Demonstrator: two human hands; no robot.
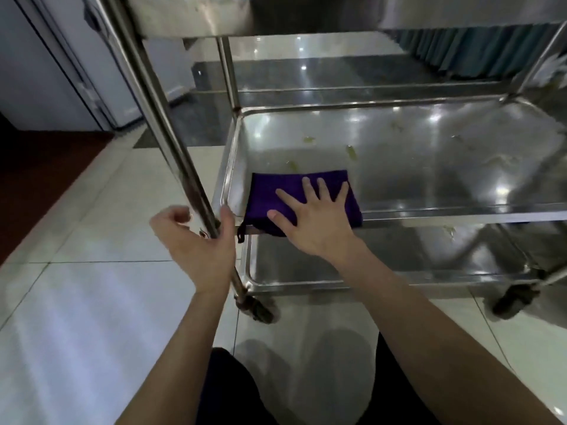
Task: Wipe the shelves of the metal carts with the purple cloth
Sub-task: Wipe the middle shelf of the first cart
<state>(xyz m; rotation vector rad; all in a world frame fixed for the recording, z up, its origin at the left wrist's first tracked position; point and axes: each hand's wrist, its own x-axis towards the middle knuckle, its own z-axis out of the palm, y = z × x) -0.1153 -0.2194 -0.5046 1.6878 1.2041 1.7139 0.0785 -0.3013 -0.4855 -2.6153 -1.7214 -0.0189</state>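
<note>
Catering or canteen service area, likely commercial: stainless-steel three-tier metal cart (171,142) on castors (256,311), greenish food scraps (351,151) on its middle shelf (429,179), glossy pale tiled floor (92,302), teal pleated skirting (478,53) behind, white doors (46,72) at left.
</note>
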